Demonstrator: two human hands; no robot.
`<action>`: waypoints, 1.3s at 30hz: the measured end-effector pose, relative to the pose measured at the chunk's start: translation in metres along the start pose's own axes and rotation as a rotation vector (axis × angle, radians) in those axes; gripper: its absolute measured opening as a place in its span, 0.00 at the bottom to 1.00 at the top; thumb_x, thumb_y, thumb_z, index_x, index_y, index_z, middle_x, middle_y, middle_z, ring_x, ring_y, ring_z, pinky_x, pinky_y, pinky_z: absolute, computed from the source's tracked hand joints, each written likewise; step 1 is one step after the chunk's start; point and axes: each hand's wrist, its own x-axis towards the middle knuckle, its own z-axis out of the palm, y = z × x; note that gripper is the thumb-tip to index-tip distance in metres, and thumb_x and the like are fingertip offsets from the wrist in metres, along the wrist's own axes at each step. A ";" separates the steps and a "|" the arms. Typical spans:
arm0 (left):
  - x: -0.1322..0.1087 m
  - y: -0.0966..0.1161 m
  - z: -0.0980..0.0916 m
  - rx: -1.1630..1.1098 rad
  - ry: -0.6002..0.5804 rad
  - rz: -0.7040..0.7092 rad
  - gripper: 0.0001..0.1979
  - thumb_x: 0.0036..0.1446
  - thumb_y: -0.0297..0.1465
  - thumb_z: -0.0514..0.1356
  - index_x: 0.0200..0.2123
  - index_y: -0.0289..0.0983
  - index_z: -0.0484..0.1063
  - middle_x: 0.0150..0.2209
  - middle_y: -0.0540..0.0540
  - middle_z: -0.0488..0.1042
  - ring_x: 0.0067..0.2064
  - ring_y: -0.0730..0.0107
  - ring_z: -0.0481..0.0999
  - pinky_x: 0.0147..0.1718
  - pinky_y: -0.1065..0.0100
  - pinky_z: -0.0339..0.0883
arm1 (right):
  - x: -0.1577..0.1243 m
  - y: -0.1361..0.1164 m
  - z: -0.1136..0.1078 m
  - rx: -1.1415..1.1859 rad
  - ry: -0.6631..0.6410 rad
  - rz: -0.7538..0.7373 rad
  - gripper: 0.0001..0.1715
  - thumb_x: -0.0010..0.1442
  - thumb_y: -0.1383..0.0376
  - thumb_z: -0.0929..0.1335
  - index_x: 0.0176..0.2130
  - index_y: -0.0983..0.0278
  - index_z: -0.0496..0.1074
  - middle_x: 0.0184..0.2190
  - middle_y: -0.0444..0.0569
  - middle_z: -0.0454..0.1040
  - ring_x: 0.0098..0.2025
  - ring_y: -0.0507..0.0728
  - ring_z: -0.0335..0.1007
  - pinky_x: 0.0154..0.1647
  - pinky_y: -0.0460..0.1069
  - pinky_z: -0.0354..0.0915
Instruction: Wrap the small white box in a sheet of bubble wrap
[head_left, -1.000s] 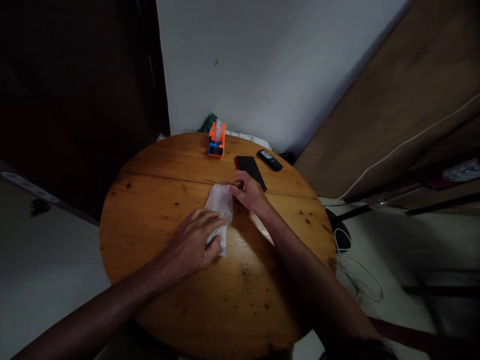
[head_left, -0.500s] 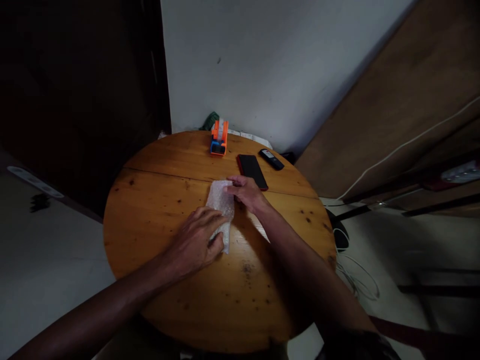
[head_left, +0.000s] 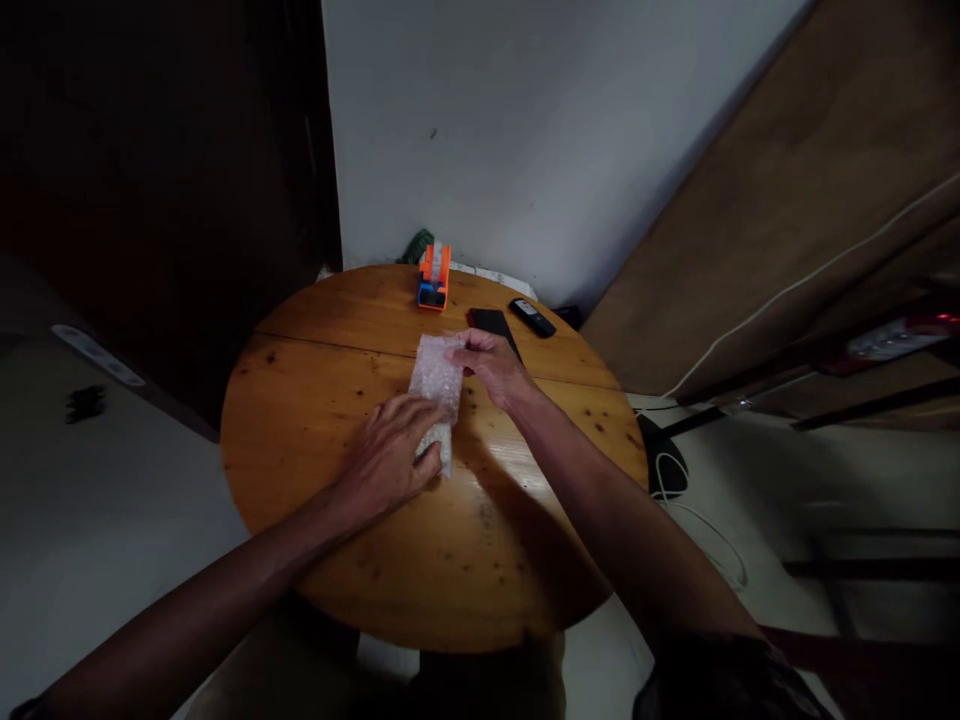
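A strip of pale bubble wrap point(head_left: 437, 373) lies lengthwise near the middle of the round wooden table point(head_left: 300, 400). My left hand point(head_left: 394, 440) grips its lower part, fingers over the top and thumb at the near end. At the far right corner, my right hand point(head_left: 491, 365) pinches the wrap's edge between thumb and fingers. Whether anything is inside the wrap cannot be made out. Just beyond my right hand is a black phone with a red edge point(head_left: 493, 324), partly hidden by that hand.
An orange and blue tape dispenser point(head_left: 434, 278) stands near the table's far edge. A black remote-like device point(head_left: 532, 317) lies at the back right. Behind the table rises a pale wall point(head_left: 487, 130). White cables point(head_left: 705, 530) hang and lie at the right.
The far part of the bubble wrap looks flatter and more spread, and my right hand has moved slightly outward with its corner. The view has shifted a little.
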 end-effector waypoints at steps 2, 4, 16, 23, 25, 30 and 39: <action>0.000 0.004 -0.001 0.064 0.049 -0.107 0.22 0.58 0.31 0.58 0.57 0.36 0.70 0.57 0.38 0.72 0.59 0.49 0.68 0.57 0.48 0.64 | -0.008 -0.007 0.001 -0.001 -0.019 -0.068 0.17 0.44 0.55 0.76 0.28 0.63 0.72 0.24 0.40 0.69 0.29 0.50 0.62 0.32 0.47 0.59; -0.001 0.008 -0.001 0.109 0.109 -0.234 0.29 0.54 0.33 0.61 0.60 0.35 0.66 0.57 0.36 0.70 0.58 0.47 0.67 0.57 0.47 0.63 | -0.019 -0.014 0.002 -0.006 -0.047 -0.144 0.17 0.45 0.54 0.76 0.28 0.62 0.71 0.24 0.40 0.68 0.28 0.50 0.60 0.32 0.47 0.59; -0.012 -0.006 0.004 -0.167 0.093 -0.240 0.37 0.55 0.36 0.63 0.66 0.40 0.57 0.63 0.36 0.62 0.63 0.49 0.64 0.60 0.45 0.60 | -0.141 -0.009 0.031 -0.323 -0.045 -0.403 0.04 0.60 0.66 0.67 0.35 0.59 0.73 0.44 0.49 0.78 0.50 0.59 0.72 0.55 0.55 0.65; -0.010 -0.026 -0.002 -0.249 -0.037 -0.107 0.21 0.53 0.34 0.63 0.52 0.38 0.72 0.56 0.40 0.70 0.60 0.54 0.69 0.60 0.52 0.64 | -0.163 0.016 0.040 -0.327 0.027 -0.445 0.10 0.60 0.70 0.64 0.38 0.58 0.72 0.49 0.50 0.78 0.54 0.58 0.72 0.58 0.55 0.64; -0.011 -0.034 -0.012 -0.314 -0.115 -0.042 0.21 0.57 0.34 0.60 0.53 0.38 0.72 0.56 0.39 0.71 0.61 0.56 0.69 0.61 0.53 0.63 | -0.162 0.018 0.040 -0.340 0.030 -0.444 0.12 0.59 0.71 0.63 0.38 0.58 0.72 0.49 0.49 0.78 0.54 0.58 0.73 0.57 0.55 0.64; -0.017 -0.042 -0.029 -0.255 -0.259 0.038 0.37 0.52 0.38 0.66 0.65 0.38 0.63 0.69 0.34 0.56 0.70 0.47 0.58 0.65 0.47 0.57 | -0.163 0.022 0.039 -0.429 0.020 -0.502 0.15 0.57 0.73 0.62 0.39 0.59 0.73 0.50 0.50 0.79 0.55 0.59 0.73 0.58 0.56 0.62; -0.003 -0.032 -0.021 -0.431 -0.201 -0.059 0.28 0.48 0.34 0.65 0.54 0.36 0.73 0.53 0.40 0.77 0.53 0.56 0.76 0.53 0.59 0.69 | -0.157 0.012 0.034 -0.357 0.017 -0.424 0.12 0.58 0.70 0.62 0.38 0.59 0.72 0.46 0.49 0.79 0.51 0.58 0.74 0.55 0.55 0.64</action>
